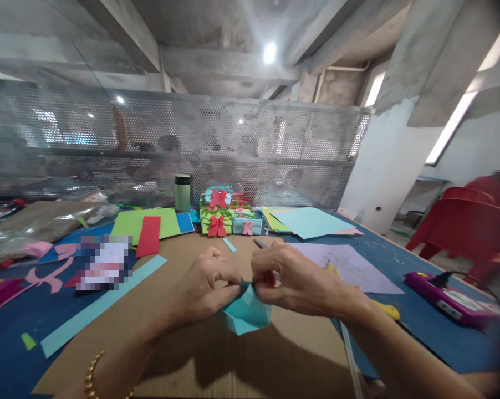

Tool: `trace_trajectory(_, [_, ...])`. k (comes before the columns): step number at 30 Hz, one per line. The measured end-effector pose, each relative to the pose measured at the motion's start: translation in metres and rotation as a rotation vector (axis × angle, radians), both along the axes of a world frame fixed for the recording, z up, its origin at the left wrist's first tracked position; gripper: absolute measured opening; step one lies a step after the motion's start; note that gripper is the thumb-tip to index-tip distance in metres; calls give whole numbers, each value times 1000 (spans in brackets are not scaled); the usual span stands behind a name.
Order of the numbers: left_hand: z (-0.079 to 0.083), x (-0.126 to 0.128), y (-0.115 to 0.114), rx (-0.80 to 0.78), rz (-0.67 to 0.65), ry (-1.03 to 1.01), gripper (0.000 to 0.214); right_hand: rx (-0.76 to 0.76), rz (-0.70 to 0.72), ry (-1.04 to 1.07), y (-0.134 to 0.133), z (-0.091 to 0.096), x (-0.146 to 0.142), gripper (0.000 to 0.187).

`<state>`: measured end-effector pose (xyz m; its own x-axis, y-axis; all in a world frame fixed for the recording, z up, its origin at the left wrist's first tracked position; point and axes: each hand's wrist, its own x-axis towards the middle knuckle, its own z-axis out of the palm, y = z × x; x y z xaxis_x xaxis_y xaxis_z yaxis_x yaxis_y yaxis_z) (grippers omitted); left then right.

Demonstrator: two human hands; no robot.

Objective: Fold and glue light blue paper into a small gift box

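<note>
Between my hands is a folded light-blue paper box point(248, 313), its open side facing me, held just above a brown cardboard sheet point(217, 363). My left hand point(210, 280) pinches its far left edge with thumb and fingers. At the far right edge, my right hand point(283, 277) is closed on the same paper. Part of a pair of scissors point(259, 244) shows by my right hand; its fingers hide the rest. A small light-blue paper strip point(229, 245) lies on the cardboard beyond my hands, and a long light-blue strip point(104, 305) is on the left.
Small paper boxes with bows point(217, 221) are stacked at the back beside a green bottle point(182, 193). Coloured sheets point(312, 221) and a purple sheet point(350, 266) lie to the right. A purple power strip point(449, 302) sits near the right edge; a red chair point(462, 221) stands beyond.
</note>
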<state>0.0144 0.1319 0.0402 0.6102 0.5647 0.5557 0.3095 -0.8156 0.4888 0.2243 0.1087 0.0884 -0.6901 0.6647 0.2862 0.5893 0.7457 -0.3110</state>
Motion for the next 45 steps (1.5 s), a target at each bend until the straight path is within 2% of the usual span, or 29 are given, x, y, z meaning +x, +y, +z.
trace_trajectory(4, [1, -1, 1, -22, 2, -11, 24, -2, -48, 13, 0, -3, 1, 18])
trace_trajectory(7, [-1, 0, 2, -27, 6, -29, 24, -106, -93, -27, 2, 0, 5, 13])
trace_trajectory(11, [1, -1, 2, -47, 39, -31, 26, -208, -63, -14, 2, 9, 12, 10])
trace_trajectory(15, [4, -3, 2, -68, 87, -12, 26, -173, -38, 157, 1, 13, 20, 17])
trace_trajectory(18, [5, -4, 3, -63, 96, -18, 25, -126, -115, 292, 2, 9, 22, 21])
trace_trajectory(20, [5, -4, 3, -52, 88, -28, 25, -118, -143, 323, 2, 5, 21, 23])
trace_trajectory(26, [5, -3, 3, -71, 92, -15, 25, -139, -52, 339, 2, -2, 15, 20])
trace_trajectory(28, [4, -4, 4, -90, 99, -18, 25, -217, -35, 430, 5, -5, 16, 19])
trace_trajectory(30, [3, -4, 4, -118, 111, -14, 25, -358, -29, 558, 10, -11, 18, 21])
trace_trajectory(34, [0, -5, 6, -183, 132, -34, 25, -652, -13, 829, 22, -31, 23, 24])
trace_trajectory(38, [-4, -3, 8, -223, 125, -64, 26, -876, 69, 1004, 29, -48, 27, 29])
trace_trajectory(41, [-7, -2, 11, -229, 148, -75, 28, -940, 148, 1092, 29, -52, 29, 35])
trace_trajectory(45, [-9, -2, 17, -215, 163, -74, 29, -925, 267, 1165, 30, -53, 32, 36])
